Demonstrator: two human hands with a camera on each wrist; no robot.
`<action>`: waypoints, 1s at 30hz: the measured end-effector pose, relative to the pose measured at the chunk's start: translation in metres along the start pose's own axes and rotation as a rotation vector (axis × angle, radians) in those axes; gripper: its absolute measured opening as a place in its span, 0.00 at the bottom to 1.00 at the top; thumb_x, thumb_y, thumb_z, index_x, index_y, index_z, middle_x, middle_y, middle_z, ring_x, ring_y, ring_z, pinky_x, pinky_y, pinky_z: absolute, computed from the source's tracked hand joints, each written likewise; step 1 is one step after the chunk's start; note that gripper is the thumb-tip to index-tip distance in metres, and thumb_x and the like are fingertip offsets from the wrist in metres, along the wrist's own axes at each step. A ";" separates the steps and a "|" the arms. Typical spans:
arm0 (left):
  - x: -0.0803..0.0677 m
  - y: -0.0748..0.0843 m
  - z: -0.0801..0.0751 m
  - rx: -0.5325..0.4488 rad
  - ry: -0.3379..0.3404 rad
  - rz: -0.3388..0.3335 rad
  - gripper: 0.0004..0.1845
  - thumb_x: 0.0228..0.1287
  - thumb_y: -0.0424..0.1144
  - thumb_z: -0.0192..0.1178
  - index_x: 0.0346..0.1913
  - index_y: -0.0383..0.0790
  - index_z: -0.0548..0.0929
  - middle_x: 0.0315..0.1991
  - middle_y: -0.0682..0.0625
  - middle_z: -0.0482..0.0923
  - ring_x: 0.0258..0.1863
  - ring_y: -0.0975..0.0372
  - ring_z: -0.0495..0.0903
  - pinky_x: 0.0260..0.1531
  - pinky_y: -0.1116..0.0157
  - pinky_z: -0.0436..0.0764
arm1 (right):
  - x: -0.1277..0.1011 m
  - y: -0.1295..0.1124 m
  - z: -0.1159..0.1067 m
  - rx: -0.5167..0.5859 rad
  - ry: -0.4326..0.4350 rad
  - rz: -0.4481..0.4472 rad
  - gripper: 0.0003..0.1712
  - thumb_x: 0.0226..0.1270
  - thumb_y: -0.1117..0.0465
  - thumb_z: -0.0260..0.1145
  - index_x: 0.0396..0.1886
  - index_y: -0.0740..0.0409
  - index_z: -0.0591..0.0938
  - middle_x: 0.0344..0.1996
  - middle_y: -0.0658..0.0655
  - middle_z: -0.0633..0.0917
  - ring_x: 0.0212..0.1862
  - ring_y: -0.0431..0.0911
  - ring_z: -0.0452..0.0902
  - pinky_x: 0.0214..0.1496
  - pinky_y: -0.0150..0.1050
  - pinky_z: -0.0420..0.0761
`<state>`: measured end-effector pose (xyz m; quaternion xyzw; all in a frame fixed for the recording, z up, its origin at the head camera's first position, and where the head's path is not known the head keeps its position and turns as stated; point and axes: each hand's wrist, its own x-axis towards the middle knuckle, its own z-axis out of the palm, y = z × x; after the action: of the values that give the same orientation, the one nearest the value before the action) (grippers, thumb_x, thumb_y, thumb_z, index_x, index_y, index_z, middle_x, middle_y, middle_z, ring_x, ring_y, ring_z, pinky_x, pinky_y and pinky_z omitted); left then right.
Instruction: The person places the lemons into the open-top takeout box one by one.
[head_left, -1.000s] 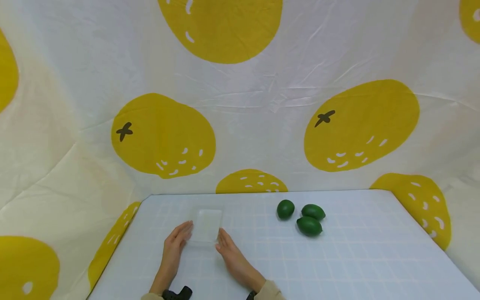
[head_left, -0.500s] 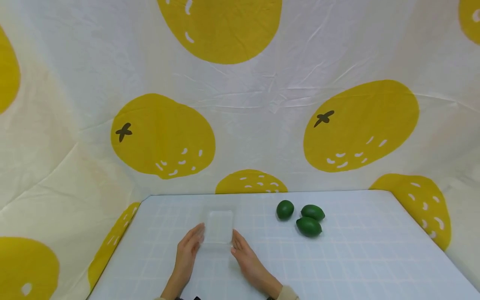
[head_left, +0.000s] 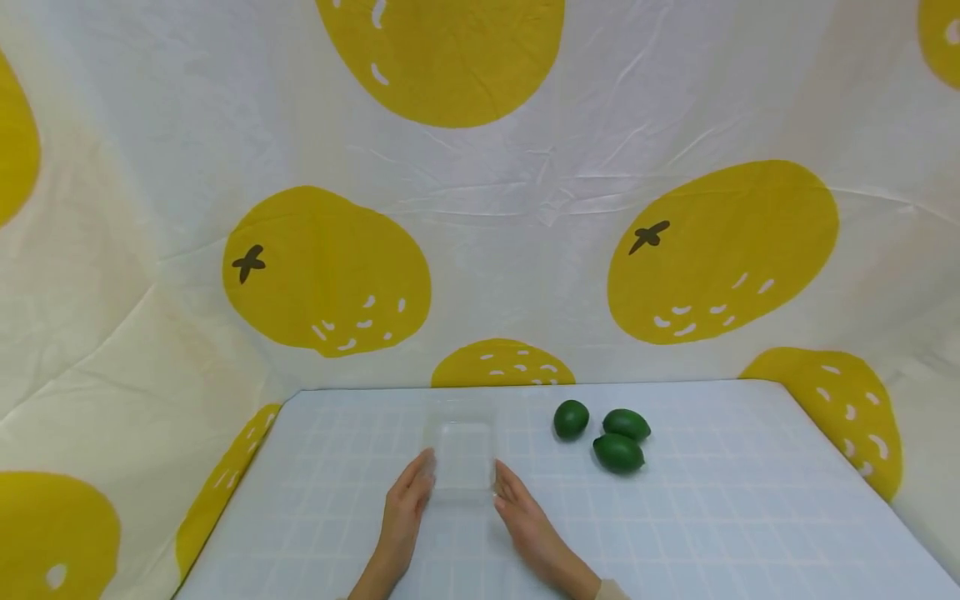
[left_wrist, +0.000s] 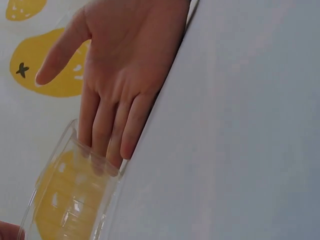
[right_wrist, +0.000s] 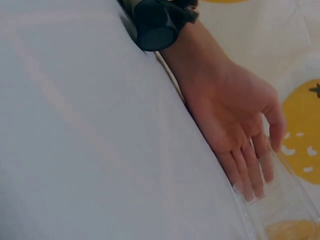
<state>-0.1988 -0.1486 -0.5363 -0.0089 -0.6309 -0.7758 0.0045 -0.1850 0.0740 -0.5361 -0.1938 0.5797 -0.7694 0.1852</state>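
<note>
Container (head_left: 463, 457), clear, is between left hand (head_left: 405, 500) and right hand (head_left: 525, 518) in the head view, not yet released; whether it rests on the counter (head_left: 712, 500) is unclear, and three green fruits (head_left: 618, 452) lie outside it. Left wrist: straight fingers (left_wrist: 102, 125) against one side, thumb spread. Right wrist: extended fingers against the opposite side.

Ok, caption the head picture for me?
Clear container between left grip and right grip, three green fruits to the right.

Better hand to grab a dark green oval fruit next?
Probably the right hand: it's nearer the three dark green oval fruits; the left hand is across the clear rectangular plastic container.
</note>
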 end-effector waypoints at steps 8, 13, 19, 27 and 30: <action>-0.003 -0.010 0.020 0.040 -0.013 0.011 0.31 0.74 0.36 0.52 0.75 0.30 0.58 0.77 0.38 0.53 0.76 0.47 0.48 0.65 0.74 0.62 | -0.015 -0.007 -0.014 -0.018 0.019 0.016 0.39 0.81 0.60 0.44 0.78 0.67 0.35 0.78 0.65 0.32 0.76 0.60 0.21 0.74 0.58 0.28; -0.003 -0.013 0.035 0.075 -0.016 0.017 0.31 0.73 0.35 0.53 0.75 0.31 0.59 0.76 0.40 0.55 0.76 0.48 0.49 0.71 0.60 0.56 | -0.023 -0.011 -0.024 -0.024 0.053 0.030 0.39 0.80 0.60 0.45 0.78 0.67 0.36 0.78 0.66 0.33 0.77 0.61 0.22 0.74 0.59 0.29; 0.000 -0.020 0.052 0.109 -0.017 0.028 0.31 0.72 0.33 0.51 0.75 0.32 0.58 0.77 0.40 0.54 0.76 0.47 0.48 0.72 0.49 0.50 | -0.031 -0.011 -0.037 -0.018 0.085 0.027 0.39 0.81 0.60 0.45 0.78 0.67 0.37 0.78 0.66 0.34 0.77 0.61 0.23 0.75 0.55 0.31; 0.004 -0.027 0.069 0.155 -0.006 0.073 0.30 0.71 0.33 0.51 0.74 0.32 0.60 0.76 0.39 0.56 0.76 0.46 0.51 0.72 0.49 0.52 | -0.035 -0.011 -0.046 0.030 0.123 -0.061 0.38 0.79 0.64 0.45 0.77 0.72 0.37 0.77 0.69 0.34 0.77 0.63 0.25 0.64 0.18 0.58; 0.004 -0.027 0.071 0.172 -0.007 0.080 0.30 0.71 0.33 0.51 0.74 0.32 0.61 0.75 0.39 0.56 0.75 0.46 0.52 0.71 0.49 0.53 | -0.036 -0.011 -0.046 0.018 0.154 -0.061 0.38 0.79 0.64 0.46 0.77 0.73 0.39 0.77 0.70 0.35 0.77 0.63 0.26 0.63 0.18 0.59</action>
<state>-0.2027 -0.0736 -0.5485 -0.0365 -0.6944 -0.7179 0.0342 -0.1784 0.1326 -0.5402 -0.1500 0.5791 -0.7926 0.1182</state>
